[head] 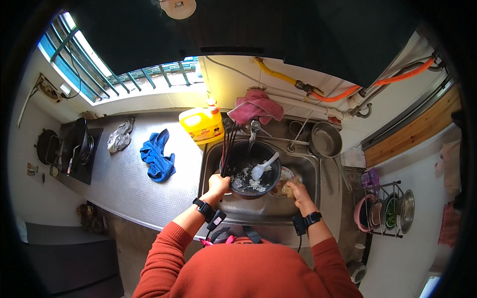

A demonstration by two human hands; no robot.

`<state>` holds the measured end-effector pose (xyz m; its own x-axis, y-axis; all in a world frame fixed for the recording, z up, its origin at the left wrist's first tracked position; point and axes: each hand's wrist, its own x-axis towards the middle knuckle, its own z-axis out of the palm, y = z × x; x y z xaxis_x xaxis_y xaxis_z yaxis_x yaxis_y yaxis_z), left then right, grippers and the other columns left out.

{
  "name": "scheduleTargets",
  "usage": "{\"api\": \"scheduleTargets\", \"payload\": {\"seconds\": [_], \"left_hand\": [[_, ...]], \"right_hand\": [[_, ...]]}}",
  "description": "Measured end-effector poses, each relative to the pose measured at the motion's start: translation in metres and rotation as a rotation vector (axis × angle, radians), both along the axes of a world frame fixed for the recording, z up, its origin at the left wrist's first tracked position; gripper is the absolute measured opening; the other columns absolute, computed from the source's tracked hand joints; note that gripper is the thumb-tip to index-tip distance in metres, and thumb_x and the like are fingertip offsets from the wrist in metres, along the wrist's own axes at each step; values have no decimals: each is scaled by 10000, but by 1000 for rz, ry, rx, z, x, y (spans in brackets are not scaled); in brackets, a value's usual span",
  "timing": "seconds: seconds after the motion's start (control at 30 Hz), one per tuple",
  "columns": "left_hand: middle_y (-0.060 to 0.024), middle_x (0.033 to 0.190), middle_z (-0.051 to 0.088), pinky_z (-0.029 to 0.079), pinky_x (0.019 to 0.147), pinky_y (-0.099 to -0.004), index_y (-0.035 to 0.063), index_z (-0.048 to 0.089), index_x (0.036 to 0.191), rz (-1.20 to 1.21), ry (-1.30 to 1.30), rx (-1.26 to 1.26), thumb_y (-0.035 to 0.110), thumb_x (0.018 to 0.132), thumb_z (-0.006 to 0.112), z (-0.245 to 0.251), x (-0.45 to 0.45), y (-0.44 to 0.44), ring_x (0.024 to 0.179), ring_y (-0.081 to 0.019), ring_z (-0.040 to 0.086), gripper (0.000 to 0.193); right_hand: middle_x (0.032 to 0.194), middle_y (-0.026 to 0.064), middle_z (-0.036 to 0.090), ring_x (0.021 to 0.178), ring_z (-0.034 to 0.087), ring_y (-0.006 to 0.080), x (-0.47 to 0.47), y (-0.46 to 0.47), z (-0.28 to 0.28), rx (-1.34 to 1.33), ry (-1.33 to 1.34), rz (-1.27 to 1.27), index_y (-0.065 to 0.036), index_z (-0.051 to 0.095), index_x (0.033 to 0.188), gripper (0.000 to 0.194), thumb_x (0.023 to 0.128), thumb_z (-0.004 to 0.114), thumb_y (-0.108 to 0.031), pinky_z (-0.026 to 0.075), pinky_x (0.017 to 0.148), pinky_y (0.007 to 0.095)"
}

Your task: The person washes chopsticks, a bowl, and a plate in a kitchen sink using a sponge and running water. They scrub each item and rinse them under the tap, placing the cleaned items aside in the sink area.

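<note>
My left hand (219, 184) is closed around several dark chopsticks (228, 149), which point up beside the rim of a dark round pot (274, 182). The pot sits in a stainless steel sink (257, 211), with bits of white rice (257, 185) and a white plastic spoon (264, 167) inside. Water seems to run into it from the faucet (254, 128). In my right hand (301, 195) is a tan scrubber, perhaps loofah (290, 189). It is over a patterned plate (286, 173), partly hidden by the pot.
A yellow jug (203, 124) and a pink cloth (255, 106) are behind the sink. Left on the counter (123, 178) lie a blue cloth (158, 156) and a grey rag (121, 136). A metal saucepan (325, 139) and a rack of basins (384, 212) are to the right.
</note>
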<state>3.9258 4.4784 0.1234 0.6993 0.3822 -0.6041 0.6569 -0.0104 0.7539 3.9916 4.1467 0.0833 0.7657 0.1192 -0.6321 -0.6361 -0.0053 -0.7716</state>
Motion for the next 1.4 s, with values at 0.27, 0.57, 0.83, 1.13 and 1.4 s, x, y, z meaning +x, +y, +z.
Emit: {"api": "scheduleTargets", "payload": {"seconds": [0.27, 0.57, 0.83, 1.13, 1.4], "left_hand": [[-171, 800, 661, 603, 563, -356, -91, 625, 949, 33, -11, -40, 57, 836, 533, -11, 0, -1, 641, -278, 687, 208], [-172, 797, 661, 604, 564, -360, -88, 627, 952, 30, -1, -35, 53, 837, 529, -16, 2, 1, 644, -280, 688, 206], [-169, 777, 661, 602, 560, -355, -88, 628, 951, 3, 18, 36, 57, 842, 531, -20, 1, 1, 635, -272, 687, 205], [-167, 759, 663, 584, 524, -359, -95, 626, 928, 25, 41, 39, 71, 838, 551, -18, -3, 1, 620, -271, 683, 203], [-178, 772, 666, 592, 541, -366, -106, 623, 912, 11, 56, 60, 78, 838, 567, -38, -3, 4, 639, -269, 686, 207]], "right_hand": [[969, 80, 670, 850, 652, 197, -2, 5, 11, 54, -24, 19, 5, 628, 1085, 308, 839, 653, -178, 520, 751, 333], [1017, 110, 681, 896, 652, 221, -5, 5, 15, 65, -19, 22, 32, 638, 1079, 344, 815, 670, -186, 501, 793, 348], [1040, 125, 675, 922, 643, 232, -2, 4, 12, 38, -12, 50, 42, 625, 1103, 367, 826, 659, -197, 492, 814, 359], [1046, 123, 660, 929, 630, 239, 9, 4, 17, 37, -66, 62, 30, 620, 1102, 371, 826, 658, -215, 484, 820, 370], [986, 112, 659, 873, 634, 220, 34, 12, 53, -37, -160, 60, 19, 617, 1062, 319, 838, 649, -205, 496, 777, 378]]}}
